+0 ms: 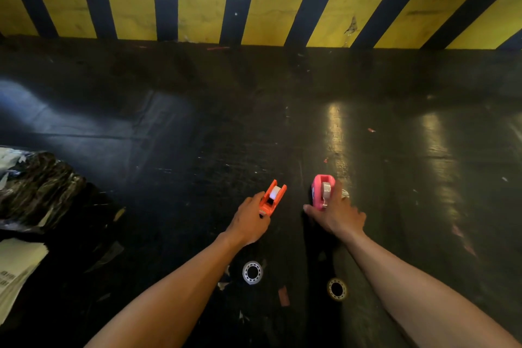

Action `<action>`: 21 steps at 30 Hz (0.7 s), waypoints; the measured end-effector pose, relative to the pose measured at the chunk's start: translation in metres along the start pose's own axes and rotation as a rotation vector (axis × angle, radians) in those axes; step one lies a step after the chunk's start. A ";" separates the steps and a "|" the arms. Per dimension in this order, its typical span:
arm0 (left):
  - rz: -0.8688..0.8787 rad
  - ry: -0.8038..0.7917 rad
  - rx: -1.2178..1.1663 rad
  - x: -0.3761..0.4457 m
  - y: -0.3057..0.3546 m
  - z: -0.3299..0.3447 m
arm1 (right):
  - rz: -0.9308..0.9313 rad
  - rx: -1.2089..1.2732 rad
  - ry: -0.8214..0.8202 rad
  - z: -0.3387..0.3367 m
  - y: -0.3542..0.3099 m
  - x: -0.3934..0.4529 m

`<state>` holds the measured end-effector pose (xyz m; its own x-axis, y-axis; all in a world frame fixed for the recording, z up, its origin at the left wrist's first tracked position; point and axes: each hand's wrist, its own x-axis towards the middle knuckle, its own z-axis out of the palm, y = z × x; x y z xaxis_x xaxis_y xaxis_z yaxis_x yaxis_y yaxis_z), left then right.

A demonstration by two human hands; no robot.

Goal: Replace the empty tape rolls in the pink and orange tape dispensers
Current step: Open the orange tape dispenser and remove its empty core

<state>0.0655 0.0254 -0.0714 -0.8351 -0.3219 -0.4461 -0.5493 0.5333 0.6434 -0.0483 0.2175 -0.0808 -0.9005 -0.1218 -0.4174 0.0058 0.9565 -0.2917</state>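
Note:
My left hand (248, 220) grips the near end of the orange tape dispenser (272, 197), which holds a white roll and rests on the dark floor. To its right, my right hand (337, 213) is closed around the side of the pink tape dispenser (322, 191), which has a clear roll inside. Two loose rings lie on the floor nearer to me, between my forearms: a white tape core (252, 272) on the left and a yellowish tape core (337, 288) on the right.
A black-and-yellow striped kerb (262, 8) runs across the far side. A crumpled black plastic bag (36, 192) and a stack of printed paper (17, 268) sit at the left. Small scraps of tape and paper (284, 295) litter the floor near the cores.

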 end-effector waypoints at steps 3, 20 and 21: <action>0.033 -0.001 -0.017 -0.003 -0.002 0.003 | -0.030 0.069 0.274 -0.003 -0.016 -0.021; -0.260 0.060 -0.675 -0.028 0.003 0.013 | 0.008 1.067 -0.300 0.044 -0.049 -0.074; -0.262 0.050 -0.702 -0.031 0.002 0.013 | 0.002 1.086 -0.313 0.040 -0.046 -0.078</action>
<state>0.0908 0.0463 -0.0643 -0.6656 -0.4134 -0.6213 -0.6070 -0.1843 0.7730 0.0389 0.1719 -0.0694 -0.7525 -0.3272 -0.5716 0.5195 0.2385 -0.8205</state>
